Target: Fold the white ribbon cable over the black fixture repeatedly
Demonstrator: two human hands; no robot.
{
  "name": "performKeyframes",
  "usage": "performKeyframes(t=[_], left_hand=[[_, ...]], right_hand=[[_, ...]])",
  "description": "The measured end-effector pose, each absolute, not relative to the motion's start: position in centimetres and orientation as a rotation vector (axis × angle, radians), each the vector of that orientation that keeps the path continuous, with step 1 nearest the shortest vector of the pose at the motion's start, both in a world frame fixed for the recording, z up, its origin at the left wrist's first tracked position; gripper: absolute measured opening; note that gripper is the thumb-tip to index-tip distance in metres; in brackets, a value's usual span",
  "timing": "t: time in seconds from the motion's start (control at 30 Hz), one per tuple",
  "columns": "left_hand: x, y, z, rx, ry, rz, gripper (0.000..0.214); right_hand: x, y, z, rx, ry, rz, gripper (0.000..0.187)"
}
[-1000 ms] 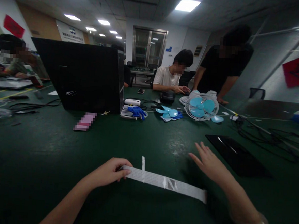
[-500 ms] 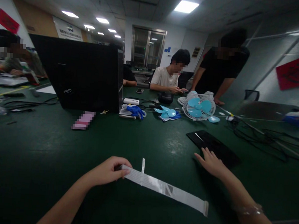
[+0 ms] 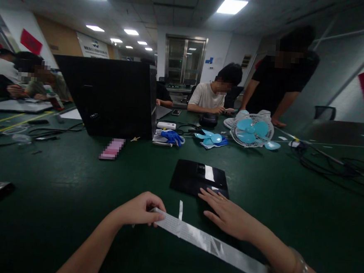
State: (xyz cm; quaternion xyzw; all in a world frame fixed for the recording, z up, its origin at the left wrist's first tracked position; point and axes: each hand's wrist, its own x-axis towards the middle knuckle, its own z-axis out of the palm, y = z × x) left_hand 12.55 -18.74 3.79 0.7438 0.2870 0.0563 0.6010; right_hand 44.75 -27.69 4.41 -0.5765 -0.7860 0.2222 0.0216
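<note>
Ribbon cable held at left; black panel brought in ahead of the hands

From where I stand, the left hand pinches one end of the flat grey-white ribbon cable between thumb and fingers. From that grip the cable runs across in front of the person, passing on the near side of the right hand, and its far end comes out beside the right wrist. That end is blurred; its fitting cannot be made out. A narrow strip of tape stands up from the cable, just right of the left hand's fingertips.

The right hand is spread, palm down, thumb apart, and grips nothing. Its fingertips appear to rest on the panel's near right corner; how firmly, I cannot tell. The panel lies flat on the green table, just beyond the gap between the hands.

Principal change: a second ago the panel lay to the right, beyond the right hand, which was well apart from it. Both have since shifted leftward. In my judgement, this puts panel and cable close together, within reach of both hands.

Further differences: the cable's far end has swung nearer the person. The left hand's pinch is unchanged. Well beyond the right hand, the fan has not moved.
</note>
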Motion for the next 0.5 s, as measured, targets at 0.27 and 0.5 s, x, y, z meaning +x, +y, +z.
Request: performKeyframes(t=[0.27,0.5], left_hand=[[12.4,-18.3,3.2,1.654,0.678,0.131,0.026],[12.6,-18.2,2.4,1.647,0.719,0.123,0.030]], right_hand=[[42.1,-26.5,5.7,-1.499,-2.579,0.792,0.056],[41.9,-26.1,5.9,-1.415,-2.611,0.833,0.052]])
